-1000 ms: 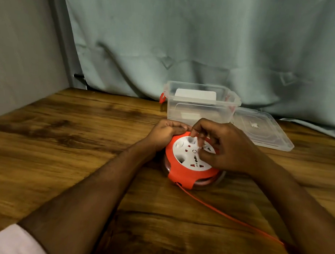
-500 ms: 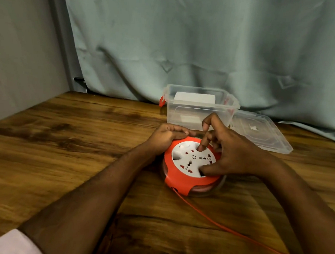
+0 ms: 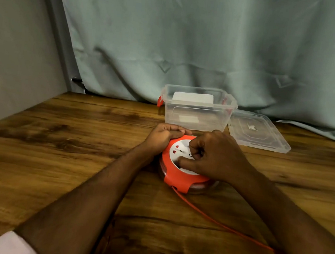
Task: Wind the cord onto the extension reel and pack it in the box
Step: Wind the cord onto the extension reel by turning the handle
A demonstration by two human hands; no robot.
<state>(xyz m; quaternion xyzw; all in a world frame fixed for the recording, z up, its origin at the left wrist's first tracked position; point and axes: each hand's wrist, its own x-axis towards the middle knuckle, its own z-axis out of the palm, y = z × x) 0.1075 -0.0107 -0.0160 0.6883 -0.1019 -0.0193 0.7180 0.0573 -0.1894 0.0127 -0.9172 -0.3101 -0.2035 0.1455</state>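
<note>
Right hand (image 3: 217,159) has swung round on the reel (image 3: 182,167) since half a second ago: the raised finger is down, fingers (image 3: 195,148) now curled onto the white socket face, thumb pressed near its near-left edge. Left hand (image 3: 164,135) has not shifted, fingers wrapped over the reel's far-left rim, bracing it.

Reel sits flat on the tabletop (image 3: 82,151), just near of the box (image 3: 197,109). Orange housing, white round socket face with small red marks, clear lower drum. Cord (image 3: 215,222) leaves the near edge of the reel and runs near-right across the tabletop, out of frame; a good length not yet wound.

Handling guess: rigid plastic, light to moderate, smooth shell so it may skid while cranking; hence the bracing hand. Turn by the white face, hold by the orange rim. Cord is thin and limp, likely to kink if fed slack. Lift by the rim with both hands for packing.

Box is clear, open, red latches, something white inside. Lid (image 3: 258,132) lies flat to its right, touching or nearly. Curtain (image 3: 187,49) behind.
</note>
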